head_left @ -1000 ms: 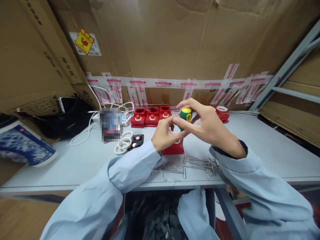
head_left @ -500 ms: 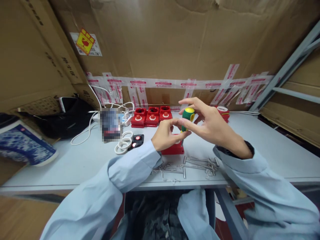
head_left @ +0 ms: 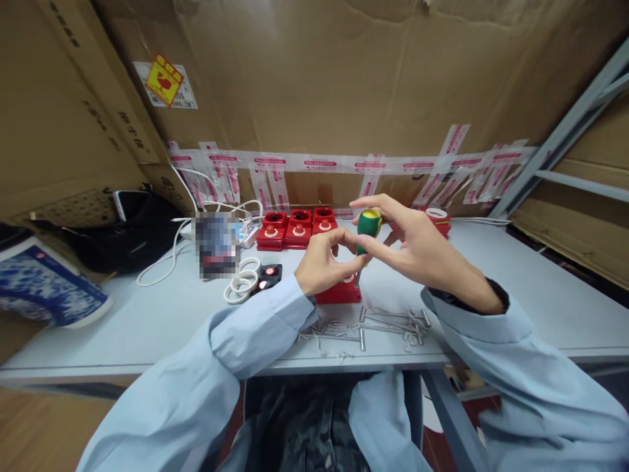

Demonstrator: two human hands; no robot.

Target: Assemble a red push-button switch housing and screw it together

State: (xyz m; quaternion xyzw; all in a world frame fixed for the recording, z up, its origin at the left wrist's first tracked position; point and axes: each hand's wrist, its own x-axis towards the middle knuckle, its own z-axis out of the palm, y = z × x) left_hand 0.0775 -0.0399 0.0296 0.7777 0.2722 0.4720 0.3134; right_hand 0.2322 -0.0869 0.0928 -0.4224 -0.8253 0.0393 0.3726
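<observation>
A green and yellow screwdriver (head_left: 368, 224) stands nearly upright, its metal shaft reaching down to the right side of a red housing (head_left: 338, 294). My right hand (head_left: 417, 239) has its thumb and fingers around the upper handle. Lower down, my left hand (head_left: 324, 262) pinches the screwdriver with thumb and index finger near the base of the handle. Both hands hide much of the housing. Just in front of it lie metal T-shaped rods (head_left: 388, 321) with thin chains and small loose parts.
Several red housings (head_left: 299, 231) stand behind my hands, and more with a white ring (head_left: 437, 216) sit at the back right. White rings (head_left: 244, 282) and black pieces (head_left: 269, 275) lie to the left. Cables, a black bag (head_left: 142, 229) and a blue-white container (head_left: 54, 282) are farther left.
The screwdriver handle has turned a little and shows less yellow on its side. My left hand has shifted slightly left; both hands stay on the screwdriver.
</observation>
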